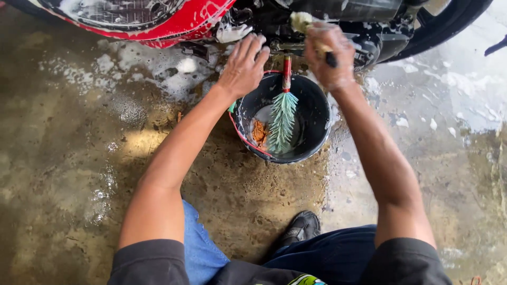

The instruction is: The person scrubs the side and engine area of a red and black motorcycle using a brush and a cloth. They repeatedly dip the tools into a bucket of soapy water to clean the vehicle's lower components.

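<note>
My right hand (328, 55) is closed around a small brush (302, 21) with pale soapy bristles, pressed against the dark underside of a motorcycle (348, 16). My left hand (244, 66) rests with fingers spread on the motorcycle's lower frame, just above the rim of a black bucket (317, 113). Inside the bucket stand a long green-bristled brush with a red handle (283, 119) and an orange scrubber (259, 132) in a little water.
The red soapy fairing (174, 24) of the motorcycle spans the top left, and its black tyre (449, 26) curves at the top right. Foam patches lie on the wet concrete floor (79, 148). My black shoe (301, 228) sits below the bucket.
</note>
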